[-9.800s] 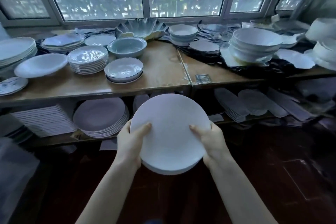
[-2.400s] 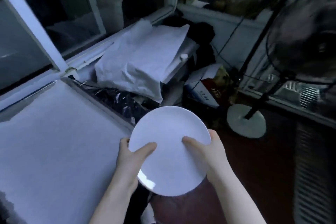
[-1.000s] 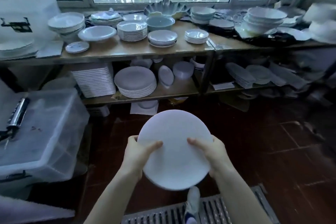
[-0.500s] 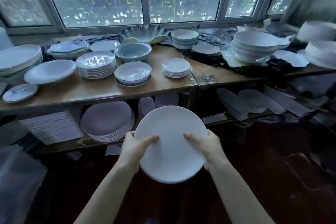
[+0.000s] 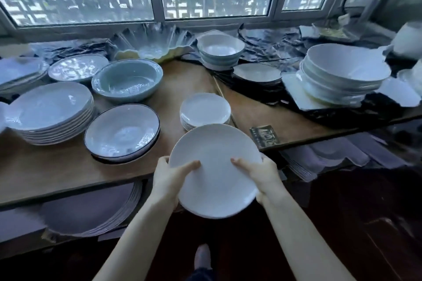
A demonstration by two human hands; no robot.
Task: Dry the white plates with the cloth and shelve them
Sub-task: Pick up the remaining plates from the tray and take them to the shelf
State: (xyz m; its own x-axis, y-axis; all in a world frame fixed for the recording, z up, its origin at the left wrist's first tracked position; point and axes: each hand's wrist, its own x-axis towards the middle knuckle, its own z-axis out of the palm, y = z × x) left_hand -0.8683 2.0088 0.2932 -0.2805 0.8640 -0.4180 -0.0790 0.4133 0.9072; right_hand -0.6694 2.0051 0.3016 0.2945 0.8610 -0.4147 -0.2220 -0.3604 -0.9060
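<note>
I hold a round white plate (image 5: 215, 169) in both hands at the front edge of the wooden shelf top (image 5: 54, 162). My left hand (image 5: 170, 177) grips its left rim with the thumb on top. My right hand (image 5: 262, 172) grips the right rim the same way. The plate is tilted toward me, and its far rim overlaps a small stack of white plates (image 5: 205, 109) standing on the shelf just beyond it. No cloth shows in this view.
Left of the stack sit dark-rimmed bowls (image 5: 122, 131), a stack of large white plates (image 5: 49, 112) and a pale blue bowl (image 5: 126, 78). White bowls (image 5: 342, 73) stand at the right, smaller bowls (image 5: 220, 50) at the back. Grey plates (image 5: 89, 210) fill the lower shelf.
I have come much closer to the shelf. The plate in my hands now reaches over the front edge, just before the small stack of white plates.
</note>
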